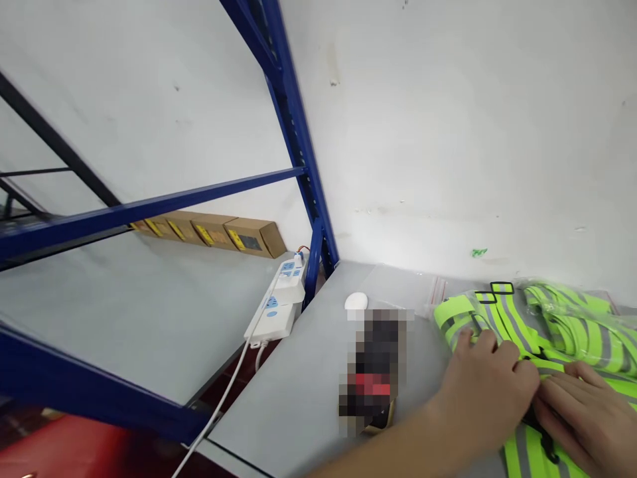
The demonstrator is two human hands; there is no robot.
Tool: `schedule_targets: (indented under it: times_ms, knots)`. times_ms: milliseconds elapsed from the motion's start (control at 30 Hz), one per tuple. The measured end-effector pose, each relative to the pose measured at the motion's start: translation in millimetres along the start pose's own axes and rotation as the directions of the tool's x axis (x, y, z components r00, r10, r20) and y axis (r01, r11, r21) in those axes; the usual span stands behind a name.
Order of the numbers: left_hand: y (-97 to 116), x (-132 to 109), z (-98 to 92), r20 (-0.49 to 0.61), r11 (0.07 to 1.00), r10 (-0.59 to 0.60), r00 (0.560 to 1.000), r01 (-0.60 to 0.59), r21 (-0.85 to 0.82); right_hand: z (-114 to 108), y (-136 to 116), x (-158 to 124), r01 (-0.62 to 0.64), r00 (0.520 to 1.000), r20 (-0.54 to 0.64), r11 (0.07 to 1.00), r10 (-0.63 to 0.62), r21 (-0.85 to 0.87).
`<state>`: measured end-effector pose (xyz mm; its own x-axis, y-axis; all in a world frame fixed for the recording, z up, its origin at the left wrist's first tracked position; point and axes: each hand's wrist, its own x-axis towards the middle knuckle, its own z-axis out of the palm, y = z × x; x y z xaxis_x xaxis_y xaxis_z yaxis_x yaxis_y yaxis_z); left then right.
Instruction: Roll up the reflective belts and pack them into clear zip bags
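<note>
Neon yellow-green reflective straps (517,318) with grey stripes and black plastic sliders lie at the right of the grey tabletop. My left hand (490,382) comes in from below with its fingers curled closed on one of these straps. Right beside it, my right hand (587,411) is closed on the same bunch, the two hands almost touching. A black plastic clip (547,445) shows beneath my right hand, against the strap hanging toward the front. What lies between my fingertips is hidden. More straps in clear plastic bags (592,328) rest behind my right hand.
A white oval object (356,301) and a pixelated dark item (378,358) lie left of my hands. Farther left are a white power strip (273,305) with its cable, blue rack posts (298,133), and a row of cardboard boxes (253,237) along the wall.
</note>
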<state>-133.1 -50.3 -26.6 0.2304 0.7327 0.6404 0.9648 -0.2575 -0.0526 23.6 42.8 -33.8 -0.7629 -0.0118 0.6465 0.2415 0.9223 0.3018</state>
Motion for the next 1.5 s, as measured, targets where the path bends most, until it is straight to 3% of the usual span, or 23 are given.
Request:
schedule_targets:
  times_ms: [233, 300, 367, 467, 567, 800, 1033, 1100, 1133, 1200, 1233, 1267, 1333, 1433, 1500]
  knots:
    - [5, 0, 11.7, -0.186, 0.992, -0.114, 0.976, 0.123, 0.036, 18, -13, -16, -0.015, 1.0, -0.015, 0.989, 0.017, 0.15]
    - [0, -2, 5.7, -0.088, 0.996, -0.092, 0.992, 0.091, -0.01, 17, -11, -14, -0.031, 1.0, 0.001, 0.985, 0.031, 0.17]
    - [-9, -4, -5.4, 0.096, 0.994, -0.028, 0.995, 0.038, -0.107, 12, -6, -8, -0.061, 0.998, 0.033, 0.984, 0.056, 0.17]
    - [-22, -6, -21.2, 0.308, 0.961, 0.025, 0.951, 0.062, -0.271, 2, 1, 2, -0.131, 0.991, 0.06, 0.976, 0.122, 0.173]
    - [-29, -4, -22.8, 0.381, 0.934, -0.002, 0.925, 0.138, -0.33, -4, 3, 7, -0.19, 0.982, 0.059, 0.964, 0.182, 0.188]
    - [-19, 2, -0.2, 0.226, 0.961, -0.064, 0.972, 0.121, -0.248, -3, -1, 4, -0.133, 0.99, 0.05, 0.987, 0.129, 0.087]
    - [-11, 8, 11.6, 0.124, 0.973, -0.123, 0.985, 0.144, -0.181, 0, -4, -4, -0.185, 0.982, 0.086, 0.962, 0.17, 0.201]
    - [-13, 7, 11.4, 0.168, 0.972, -0.146, 0.975, 0.173, -0.159, 0, 4, -5, -0.341, 0.925, 0.252, 0.913, 0.284, 0.225]
    - [-16, 6, 10.1, 0.213, 0.969, -0.149, 0.966, 0.186, -0.162, -2, 10, -5, -0.464, 0.846, 0.391, 0.861, 0.362, 0.207]
    - [-20, 4, 5.1, 0.319, 0.961, -0.145, 0.937, 0.21, -0.179, -7, 21, -1, -0.683, 0.593, 0.632, 0.727, 0.498, 0.068]
    - [-22, 3, 1.8, 0.369, 0.959, -0.143, 0.919, 0.221, -0.179, -10, 26, 2, -0.736, 0.492, 0.68, 0.677, 0.543, -0.008]
    - [-23, 2, -1.7, 0.409, 0.958, -0.145, 0.901, 0.232, -0.169, -14, 30, 5, -0.76, 0.432, 0.697, 0.647, 0.573, -0.06]
    - [-23, 2, -8.2, 0.472, 0.96, -0.148, 0.869, 0.242, -0.143, -22, 35, 9, -0.773, 0.418, 0.68, 0.629, 0.602, -0.082]
    - [-20, 3, -14.4, 0.472, 0.977, -0.121, 0.873, 0.189, -0.1, -30, 36, 11, -0.771, 0.494, 0.645, 0.636, 0.582, 0.016]
    - [-18, 4, -16.8, 0.474, 0.985, -0.109, 0.874, 0.158, -0.063, -31, 33, 12, -0.774, 0.519, 0.653, 0.628, 0.551, 0.086]
